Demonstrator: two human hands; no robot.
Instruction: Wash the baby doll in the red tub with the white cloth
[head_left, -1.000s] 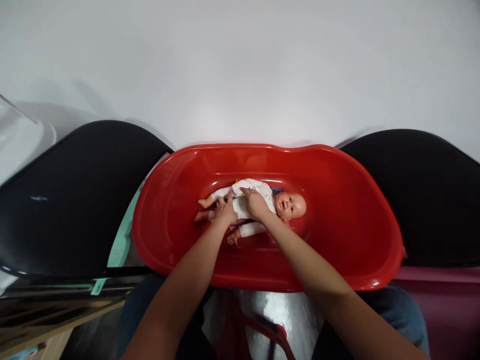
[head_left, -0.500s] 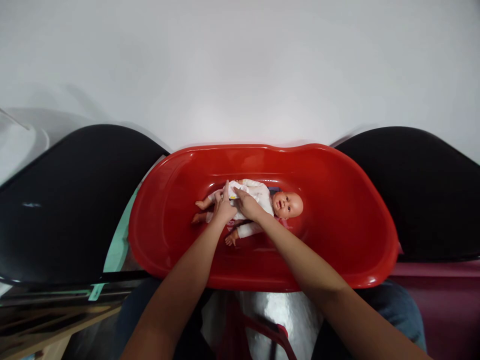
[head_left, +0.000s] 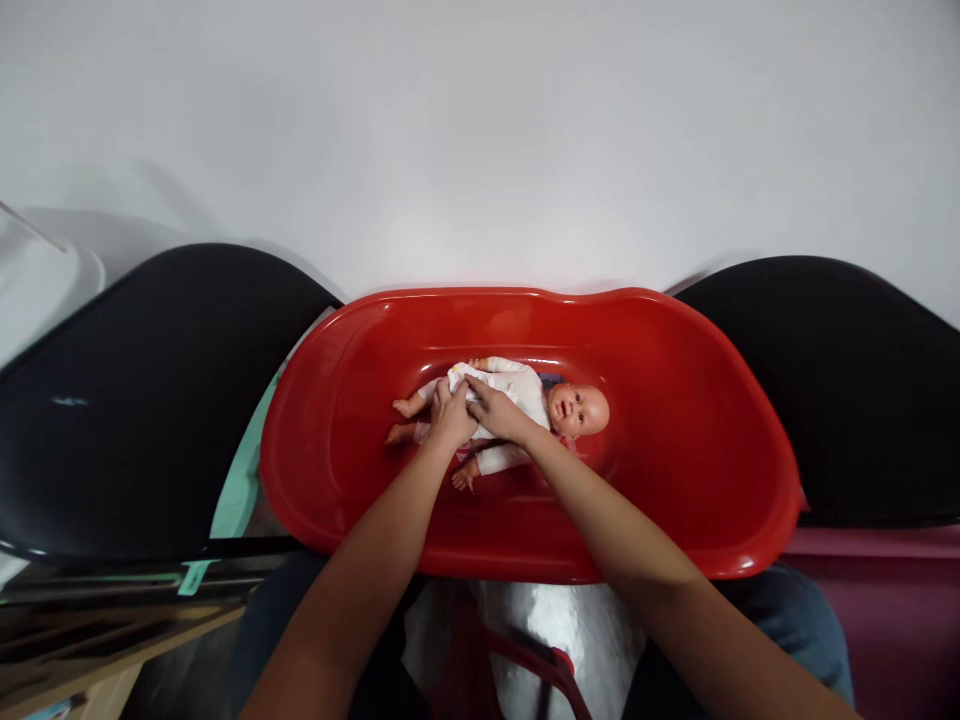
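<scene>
A baby doll [head_left: 579, 410] lies on its back in a red plastic tub [head_left: 660, 430], its head towards the right. It wears a white long-sleeved bodysuit [head_left: 521, 388]. My left hand [head_left: 452, 420] sits over the doll's lower belly, its fingers curled into bunched bodysuit fabric. Just beside it, my right hand [head_left: 501, 415] rests on the doll's chest, fingertips reaching the same fold. The two hands nearly touch. Together they hide the middle of the bodysuit, so any fastening there is out of sight.
Dark curved shapes [head_left: 135, 400] flank the tub on both sides. A mint-green strip [head_left: 240, 490] and wooden slats [head_left: 82, 640] lie at lower left. Red stand legs [head_left: 510, 640] show below the tub, above a pale floor. Denim-covered knees [head_left: 795, 620] appear at the bottom.
My left hand's fingers have gone from upright on the fabric to curled over it. My right hand has slid slightly left towards it, and the fabric now bunches between them.
</scene>
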